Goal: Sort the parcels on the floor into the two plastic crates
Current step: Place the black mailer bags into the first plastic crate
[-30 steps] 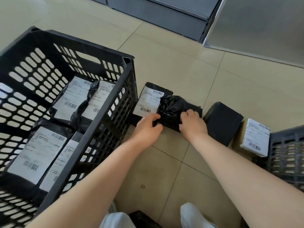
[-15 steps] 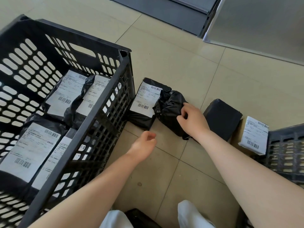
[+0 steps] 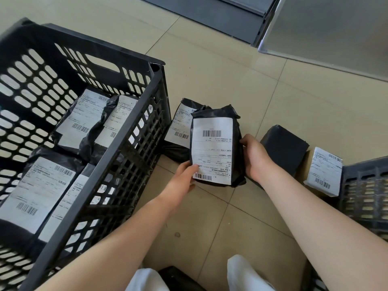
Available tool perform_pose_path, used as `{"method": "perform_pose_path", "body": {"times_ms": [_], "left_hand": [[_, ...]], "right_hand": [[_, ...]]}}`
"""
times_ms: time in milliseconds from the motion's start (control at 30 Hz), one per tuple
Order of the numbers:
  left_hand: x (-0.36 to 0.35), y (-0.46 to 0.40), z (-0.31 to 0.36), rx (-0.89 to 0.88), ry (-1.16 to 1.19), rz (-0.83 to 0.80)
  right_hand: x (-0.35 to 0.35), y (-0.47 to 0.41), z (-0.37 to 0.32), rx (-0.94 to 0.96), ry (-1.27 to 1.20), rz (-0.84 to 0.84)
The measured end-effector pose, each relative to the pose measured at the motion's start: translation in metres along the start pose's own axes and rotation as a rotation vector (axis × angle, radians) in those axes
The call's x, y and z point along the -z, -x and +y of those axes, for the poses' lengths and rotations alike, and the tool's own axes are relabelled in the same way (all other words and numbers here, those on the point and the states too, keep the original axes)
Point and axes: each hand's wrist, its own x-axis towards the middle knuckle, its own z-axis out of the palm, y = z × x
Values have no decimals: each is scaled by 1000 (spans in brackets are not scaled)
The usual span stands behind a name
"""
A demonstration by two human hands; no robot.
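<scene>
Left crate (image 3: 134,127): big black slotted plastic, sits on the tiled floor (image 3: 220,66) at the person's left. Holds four black poly-bag parcels, white labels up, lying flat and close together. Room remains along the far wall.

Right crate (image 3: 365,190): only a corner shows at the frame's right edge; contents cannot be told.

Floor parcels, between the crates: one labelled bag (image 3: 178,124) just beside the left crate's wall, partly hidden behind the held one; one plain black bag (image 3: 283,150), label not showing, right of the right hand; one small white-labelled parcel (image 3: 324,171) touching the right crate's corner.

Held parcel (image 3: 216,148): black poly mailer, label facing the camera, stood up off the floor between both hands. Film is wrinkled and bunched at the top edge, so the wrap is loose and slick; body keeps a blocky shape, so contents are probably firm. Judged light, since fingertip contact alone carries it.

Right hand (image 3: 255,156): fingers wrap the parcel's right edge, thumb to the front.

Left hand (image 3: 182,179): thumb and fingers pinch the lower left corner, over the label's edge.

Handling note: grip the body across its sides, not the loose film at top, which may slide or stretch. Paper label gives better friction than bare plastic. No sign of fragility visible.
</scene>
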Motion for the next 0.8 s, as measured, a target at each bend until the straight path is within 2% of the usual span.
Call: {"method": "perform_pose_path", "body": {"times_ms": [200,333,400,500,567,600,667,733,800], "left_hand": [[2,7,0,100,243,-171],[2,9,4,37,295,-204],[2,8,5,1,294,-174],[6,4,3,-91,181,-76],[10,0,4,-193,-72,-7],[12,-1,5,-243,-230,24],[13,-1,8,-356,-456,64],[13,-1,11,-462,-603,71],[14,1,18,-528,-711,68]], "right_hand": [[-5,1,8,-67,-140,8],[-4,2,9,-80,-114,-51],[0,-2,0,0,-101,-37],[14,-8,-23,249,-10,157],[18,-2,-41,476,178,260],[16,5,-49,586,285,260],[4,22,-64,722,586,82],[-14,37,-69,663,1104,-195],[-30,43,-62,483,1543,-364]]}}
